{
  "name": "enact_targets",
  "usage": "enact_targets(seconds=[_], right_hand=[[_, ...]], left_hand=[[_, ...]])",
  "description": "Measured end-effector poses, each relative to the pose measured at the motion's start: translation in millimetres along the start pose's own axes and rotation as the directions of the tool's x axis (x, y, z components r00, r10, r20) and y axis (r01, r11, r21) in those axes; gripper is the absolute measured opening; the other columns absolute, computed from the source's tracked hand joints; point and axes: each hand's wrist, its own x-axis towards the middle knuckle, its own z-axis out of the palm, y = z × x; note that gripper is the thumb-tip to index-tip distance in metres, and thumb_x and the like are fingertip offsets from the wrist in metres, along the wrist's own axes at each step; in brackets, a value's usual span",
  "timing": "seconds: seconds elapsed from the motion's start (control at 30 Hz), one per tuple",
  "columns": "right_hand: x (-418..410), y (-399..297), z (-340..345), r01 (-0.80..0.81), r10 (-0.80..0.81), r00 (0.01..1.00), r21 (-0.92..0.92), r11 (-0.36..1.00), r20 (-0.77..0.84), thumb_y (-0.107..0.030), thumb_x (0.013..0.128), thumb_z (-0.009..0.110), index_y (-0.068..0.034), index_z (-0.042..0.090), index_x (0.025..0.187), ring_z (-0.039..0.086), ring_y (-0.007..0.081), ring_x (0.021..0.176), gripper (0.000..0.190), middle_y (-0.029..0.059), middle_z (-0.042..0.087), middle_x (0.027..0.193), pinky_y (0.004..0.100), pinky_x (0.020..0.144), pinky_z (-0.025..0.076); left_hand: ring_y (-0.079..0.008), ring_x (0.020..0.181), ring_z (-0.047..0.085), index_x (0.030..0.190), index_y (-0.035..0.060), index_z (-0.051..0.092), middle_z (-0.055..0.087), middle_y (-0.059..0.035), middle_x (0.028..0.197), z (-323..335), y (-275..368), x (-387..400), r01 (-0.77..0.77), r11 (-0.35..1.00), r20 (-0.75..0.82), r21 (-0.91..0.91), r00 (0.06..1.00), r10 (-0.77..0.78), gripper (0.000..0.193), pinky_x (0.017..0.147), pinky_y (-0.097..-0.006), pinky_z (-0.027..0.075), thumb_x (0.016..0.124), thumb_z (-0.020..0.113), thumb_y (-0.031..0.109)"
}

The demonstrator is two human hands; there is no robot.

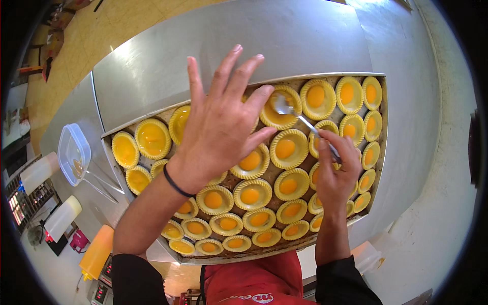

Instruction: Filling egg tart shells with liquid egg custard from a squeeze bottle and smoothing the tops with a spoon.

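Observation:
My right hand grips the handle of a metal spoon. The spoon's bowl is inside a crimped pastry shell in the far row, over a yellow filling blurred by motion. With fingers spread, my left hand hovers above the tray, its index fingertip close to that shell's rim; it holds nothing and hides several shells. Rows of shells fill a metal baking tray. Many hold a whole egg yolk, like this yolk. At the left end, a shell contains a broken, spread yolk.
The tray lies on a stainless steel table. Left of it is a clear plastic container with some liquid and utensils leaning out. Squeeze bottles, one white and one orange, stand at lower left. A plastic container is at lower right.

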Motion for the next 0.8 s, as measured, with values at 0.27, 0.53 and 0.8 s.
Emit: enact_targets(seconds=[0.27, 0.53, 0.8], right_hand=[[5.8, -7.0, -6.9, 0.070, -0.066, 0.995, -0.053, 0.996, 0.074, -0.009, 0.095, 0.077, -0.009, 0.079, 0.106, 0.058, 0.0209, 0.076, 0.012, 0.0029, 0.066, 0.082, 0.0354, 0.077, 0.037], [-0.9, 1.4, -23.8, -0.193, 0.166, 0.975, 0.196, 0.961, 0.145, -0.006, 0.097, 0.074, -0.006, 0.079, 0.107, 0.058, 0.0191, 0.075, 0.011, 0.0044, 0.064, 0.081, 0.0333, 0.078, 0.040], [25.5, 39.2, -34.5, 0.055, -0.056, 0.997, -0.030, 0.998, -0.043, -0.006, 0.097, 0.076, -0.007, 0.080, 0.109, 0.057, 0.0171, 0.074, 0.013, 0.0021, 0.065, 0.080, 0.0339, 0.077, 0.038]], left_hand=[[-0.0349, 0.162, 0.026, 0.130, 0.0166, 0.073, 0.042, -0.0069, 0.166, -4.8, 1.3, 0.2, 0.034, 0.999, 0.025, 0.007, 0.999, -0.034, 0.059, 0.126, -0.0793, 0.006, 0.080, 0.090, 0.042], [-0.0371, 0.162, 0.026, 0.133, 0.0200, 0.071, 0.042, -0.0080, 0.166, -6.5, 1.9, 0.5, 0.052, 0.998, 0.039, -0.041, 0.998, -0.050, 0.060, 0.126, -0.0789, 0.007, 0.080, 0.090, 0.041], [-0.0377, 0.161, 0.026, 0.132, 0.0201, 0.072, 0.042, -0.0085, 0.166, 18.8, 28.3, 35.7, -0.002, 0.993, -0.044, -0.119, 0.999, -0.003, 0.058, 0.124, -0.0800, 0.008, 0.082, 0.089, 0.044]])
